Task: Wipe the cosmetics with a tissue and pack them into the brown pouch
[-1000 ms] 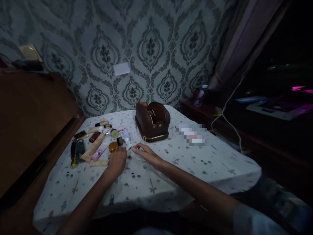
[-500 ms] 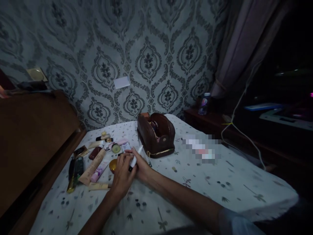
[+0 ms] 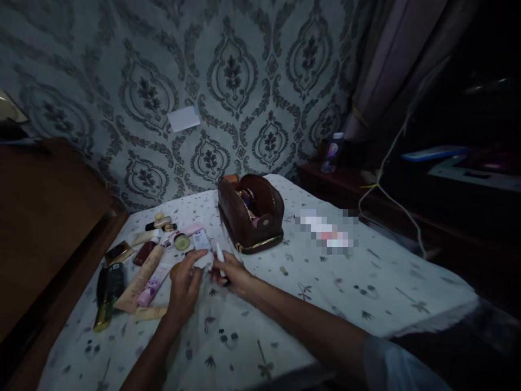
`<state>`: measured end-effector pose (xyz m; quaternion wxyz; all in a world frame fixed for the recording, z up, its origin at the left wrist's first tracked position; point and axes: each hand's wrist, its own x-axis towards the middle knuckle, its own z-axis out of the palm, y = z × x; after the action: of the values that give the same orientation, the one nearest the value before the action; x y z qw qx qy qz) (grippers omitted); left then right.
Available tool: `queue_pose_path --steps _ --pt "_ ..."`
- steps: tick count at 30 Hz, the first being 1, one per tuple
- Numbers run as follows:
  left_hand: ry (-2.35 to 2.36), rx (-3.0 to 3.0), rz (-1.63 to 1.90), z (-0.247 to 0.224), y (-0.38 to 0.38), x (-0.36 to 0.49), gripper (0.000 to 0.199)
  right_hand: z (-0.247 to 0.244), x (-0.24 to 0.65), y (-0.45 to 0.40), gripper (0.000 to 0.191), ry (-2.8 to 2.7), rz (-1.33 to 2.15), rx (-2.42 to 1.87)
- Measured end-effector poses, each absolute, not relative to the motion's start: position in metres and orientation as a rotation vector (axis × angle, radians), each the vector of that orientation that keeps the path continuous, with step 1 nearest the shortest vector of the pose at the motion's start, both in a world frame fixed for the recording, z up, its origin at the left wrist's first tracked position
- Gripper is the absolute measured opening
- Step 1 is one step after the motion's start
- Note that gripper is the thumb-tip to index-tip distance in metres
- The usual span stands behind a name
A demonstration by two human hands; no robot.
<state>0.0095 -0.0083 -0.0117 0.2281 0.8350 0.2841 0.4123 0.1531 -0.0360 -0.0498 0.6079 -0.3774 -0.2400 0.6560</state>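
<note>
Right hand [image 3: 235,276] grips a slim white tube [image 3: 220,254] at its ten o'clock; left hand [image 3: 184,282] holds a white item [image 3: 202,261]; open tablecloth [image 3: 334,269] reaches its four-o'clock edge.

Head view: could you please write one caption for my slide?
Right hand holding a slim white tube, left hand touching something white, near an open brown bag.

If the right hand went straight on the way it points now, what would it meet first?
Probably the white crumpled-looking item at the fingertips of the left hand, though depth there is hard to judge.
</note>
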Motion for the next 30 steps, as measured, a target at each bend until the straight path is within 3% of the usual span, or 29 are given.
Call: queue_pose_path --steps 4,7,18,24,30 --pt "0.571 2.503 0.944 -0.021 -0.007 0.025 0.036 -0.052 0.149 -0.042 0.027 -0.698 1.425 -0.892" --pt "0.747 2.516 0.979 -0.023 0.007 0.026 0.035 -0.044 0.149 -0.044 0.024 -0.879 1.434 -0.858" --pt "1.076 2.207 1.11 -0.009 0.026 0.0 0.02 -0.04 0.148 -0.053 0.065 -1.208 1.534 -0.805" --pt "1.116 2.063 1.415 -0.001 0.037 -0.013 0.017 -0.047 0.154 -0.044 0.048 -1.165 1.381 -0.994" --pt "1.276 1.561 1.544 0.002 0.056 -0.033 0.033 -0.061 0.164 -0.034 0.047 -1.189 1.022 -1.24"
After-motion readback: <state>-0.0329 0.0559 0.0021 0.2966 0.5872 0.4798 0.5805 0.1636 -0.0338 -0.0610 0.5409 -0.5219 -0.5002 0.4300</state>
